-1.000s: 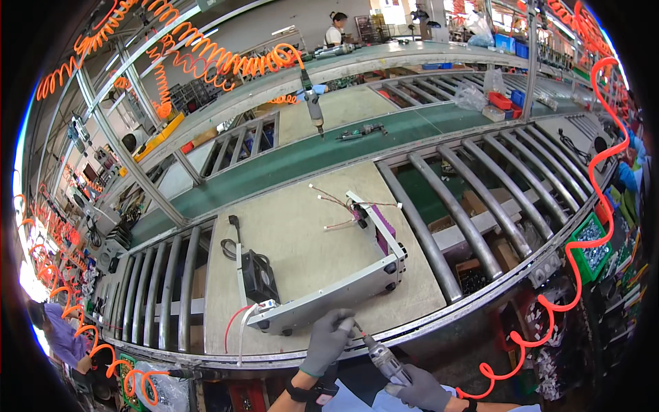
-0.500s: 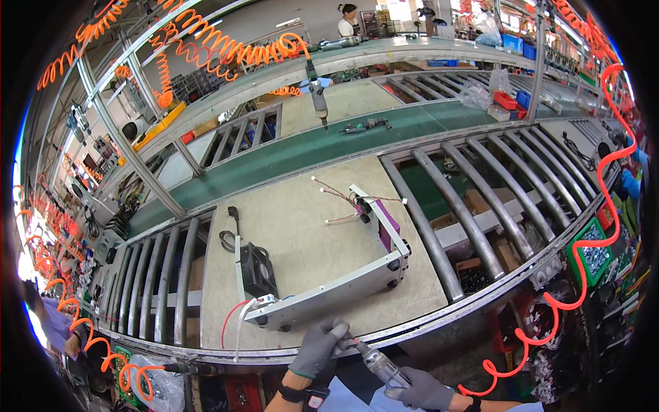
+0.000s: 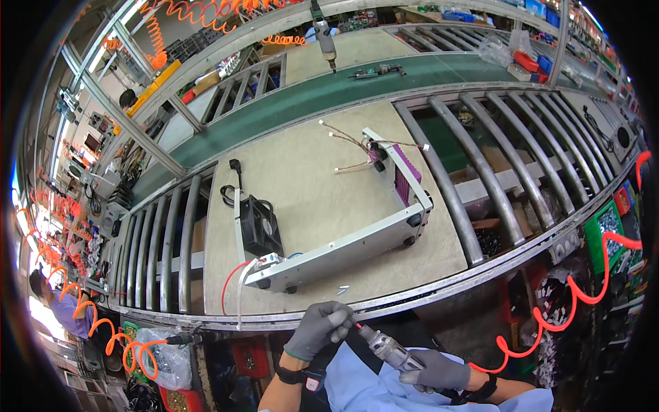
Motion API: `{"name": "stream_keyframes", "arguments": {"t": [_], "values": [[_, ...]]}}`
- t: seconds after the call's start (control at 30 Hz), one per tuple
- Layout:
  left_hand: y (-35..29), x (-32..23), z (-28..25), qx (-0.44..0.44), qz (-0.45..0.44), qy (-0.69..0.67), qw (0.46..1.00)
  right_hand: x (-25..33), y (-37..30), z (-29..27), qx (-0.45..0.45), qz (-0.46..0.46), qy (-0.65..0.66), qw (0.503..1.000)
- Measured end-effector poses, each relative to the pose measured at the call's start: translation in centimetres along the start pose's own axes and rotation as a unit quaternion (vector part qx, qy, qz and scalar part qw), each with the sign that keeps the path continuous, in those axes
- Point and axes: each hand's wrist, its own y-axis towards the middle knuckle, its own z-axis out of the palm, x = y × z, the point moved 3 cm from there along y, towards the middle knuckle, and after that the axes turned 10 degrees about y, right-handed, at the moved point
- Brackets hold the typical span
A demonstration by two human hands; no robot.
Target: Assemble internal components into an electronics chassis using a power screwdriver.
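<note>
My right hand, in a grey glove, is wrapped round a pneumatic screwdriver whose tip points up and left. My left hand, also gloved, is closed in a pinch right by the red-tipped bit; whatever its fingers hold is too small to make out. Beyond the hands, a grey metal frame stands on a pale board. A black fan sits at its left end, and a purple part with several loose wires at its right. Two small silvery pieces lie on the board in front of the frame.
Metal rollers flank the board on both sides. Behind runs a green belt with another driver lying on it and one hanging above. An orange coiled hose loops at right. At far left is another person.
My view has tipped downward, so the bench sits higher in the picture. Both hands keep nearly the same pose at the screwdriver tip. The small silvery pieces now show beyond my left hand.
</note>
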Motion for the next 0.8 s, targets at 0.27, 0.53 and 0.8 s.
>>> {"name": "stream_keyframes", "arguments": {"t": [0.27,0.53,0.8], "values": [[0.9,-1.2,0.1,-0.064,-0.053,0.113,0.990,0.4,1.0,0.3,-0.159,-0.251,-0.221,0.929],[0.6,-1.4,-1.2,0.014,-0.059,0.094,0.994,1.4,0.1,0.1,-0.023,-0.021,-0.033,0.999],[1.9,-0.9,0.0,-0.289,0.241,0.561,0.737,3.2,2.6,-0.3,-0.166,-0.103,0.026,0.980]]}}
